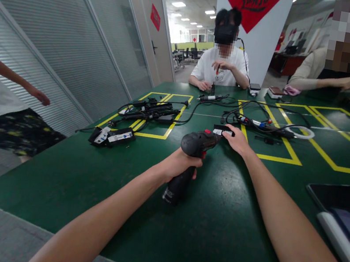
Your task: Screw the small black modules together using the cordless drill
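My left hand [182, 166] is wrapped round the grip of a black cordless drill [198, 144], with the drill's front end pointing away and to the right. Its battery base sits low, close over the green table [212, 226]. In my right hand [236, 140] is a small black box with a white label [222, 131], pinched at its right side on the table. The drill's tip is right beside the box's near edge; whether they touch I cannot tell.
Black cables and tools [153, 111] lie left of centre, near black trays [112, 136]. More cables and a blue-black tool [259, 125] lie right. Tablet-like devices [349, 209] rest at the right edge. One person [221, 65] sits opposite, another at right; someone stands left.
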Tool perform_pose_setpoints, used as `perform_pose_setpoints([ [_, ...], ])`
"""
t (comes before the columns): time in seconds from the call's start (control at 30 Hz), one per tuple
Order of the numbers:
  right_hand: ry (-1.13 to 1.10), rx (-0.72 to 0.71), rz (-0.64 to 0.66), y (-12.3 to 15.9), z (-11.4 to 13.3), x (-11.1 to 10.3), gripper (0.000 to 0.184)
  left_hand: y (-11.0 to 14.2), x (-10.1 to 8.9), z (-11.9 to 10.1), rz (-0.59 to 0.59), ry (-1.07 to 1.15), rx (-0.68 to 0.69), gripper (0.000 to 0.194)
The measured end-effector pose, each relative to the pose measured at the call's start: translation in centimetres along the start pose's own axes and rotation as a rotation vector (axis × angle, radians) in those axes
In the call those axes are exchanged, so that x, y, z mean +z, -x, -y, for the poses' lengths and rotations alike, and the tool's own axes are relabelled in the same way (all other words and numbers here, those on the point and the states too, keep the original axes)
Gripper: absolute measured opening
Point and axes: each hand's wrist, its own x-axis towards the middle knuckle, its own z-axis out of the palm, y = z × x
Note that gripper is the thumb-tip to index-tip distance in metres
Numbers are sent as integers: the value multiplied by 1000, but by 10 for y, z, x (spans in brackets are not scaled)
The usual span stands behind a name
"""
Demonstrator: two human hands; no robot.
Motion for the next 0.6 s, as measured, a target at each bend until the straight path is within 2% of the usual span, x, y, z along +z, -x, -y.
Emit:
perform_pose_setpoints([
  [0.6,-14,-1,1,0,1,1,49,0,-1,4,-10,-33,13,30],
])
